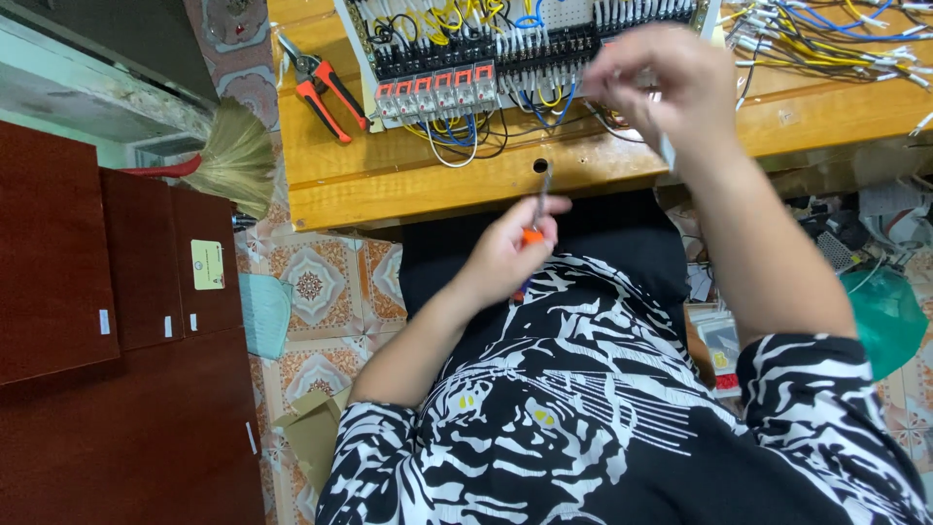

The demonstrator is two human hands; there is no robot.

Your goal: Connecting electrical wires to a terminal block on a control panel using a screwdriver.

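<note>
Found the left hand (505, 255) clenched around a screwdriver (540, 199) with an orange handle, held off the near edge of the wooden table (408, 180), shaft pointing up toward it. Found the right hand (656, 83) raised over the wiring panel (505, 58), blurred; could not tell whether its fingers pinched anything or hung free. Judged the wiring well along but unfinished: saw many yellow, blue, black and white leads already run into the terminal strips behind a row of red-capped relays (437, 92), yet a loose bundle of wires (836, 44) lying spread beside the panel to the right, ends free. Noted red-handled pliers (326, 87) lying untouched to the left of the panel. As for containers, logged only an open cardboard box (311, 433) on the tiled floor, contents hidden, and a green bag (889, 321) among clutter under the table, contents not made out.
</note>
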